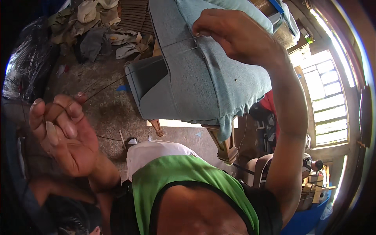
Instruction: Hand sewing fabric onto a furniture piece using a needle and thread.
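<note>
A light blue upholstered piece of furniture point(192, 90) stands in front of me on carved wooden legs point(157, 128), with a seam running down its cover and loose, gathered fabric along the lower edge. My right hand point(239, 37) is raised over its upper part, thumb and fingertips pinched at the end of a thin thread point(105, 86). Whether a needle is also in that pinch, I cannot make out. The thread stretches down across the cover to my left hand point(68, 135), held palm up at the left, fingers curled with the thread passing around them.
Heaped cloth scraps point(109, 35) lie on the floor at the far left, beside a dark bundle wrapped in clear plastic point(31, 62). Another person point(313, 163) is at the right, below a barred window point(325, 98). A blue scrap point(122, 88) lies on the floor.
</note>
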`<state>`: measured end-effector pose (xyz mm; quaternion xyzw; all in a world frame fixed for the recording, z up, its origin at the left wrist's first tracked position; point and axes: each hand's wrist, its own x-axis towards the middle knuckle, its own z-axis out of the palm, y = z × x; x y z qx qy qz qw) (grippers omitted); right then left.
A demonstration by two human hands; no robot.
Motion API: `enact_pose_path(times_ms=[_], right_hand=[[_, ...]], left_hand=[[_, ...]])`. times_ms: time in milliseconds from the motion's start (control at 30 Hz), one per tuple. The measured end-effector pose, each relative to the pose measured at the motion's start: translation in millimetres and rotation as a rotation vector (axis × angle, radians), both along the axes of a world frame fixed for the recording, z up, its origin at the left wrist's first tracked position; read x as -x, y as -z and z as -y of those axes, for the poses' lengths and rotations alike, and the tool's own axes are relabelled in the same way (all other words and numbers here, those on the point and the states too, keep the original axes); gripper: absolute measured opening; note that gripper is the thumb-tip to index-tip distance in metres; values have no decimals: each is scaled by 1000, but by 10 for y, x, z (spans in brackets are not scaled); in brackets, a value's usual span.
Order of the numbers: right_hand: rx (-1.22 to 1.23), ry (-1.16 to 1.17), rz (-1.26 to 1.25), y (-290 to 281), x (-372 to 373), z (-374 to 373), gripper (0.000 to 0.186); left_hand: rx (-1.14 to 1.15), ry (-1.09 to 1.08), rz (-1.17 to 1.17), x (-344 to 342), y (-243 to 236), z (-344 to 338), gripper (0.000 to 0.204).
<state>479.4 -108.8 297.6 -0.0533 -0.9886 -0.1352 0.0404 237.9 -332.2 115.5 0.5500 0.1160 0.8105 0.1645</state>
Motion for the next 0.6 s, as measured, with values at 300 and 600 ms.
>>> enact_pose_path(times_ms=[300,600], right_hand=[[46,98,132,-49,75,12,13],[244,55,-180,86,-101,69,16]], left_hand=[[47,-134,161,-57,99,-12,53],[-3,-142,196,11,59,-24,52]])
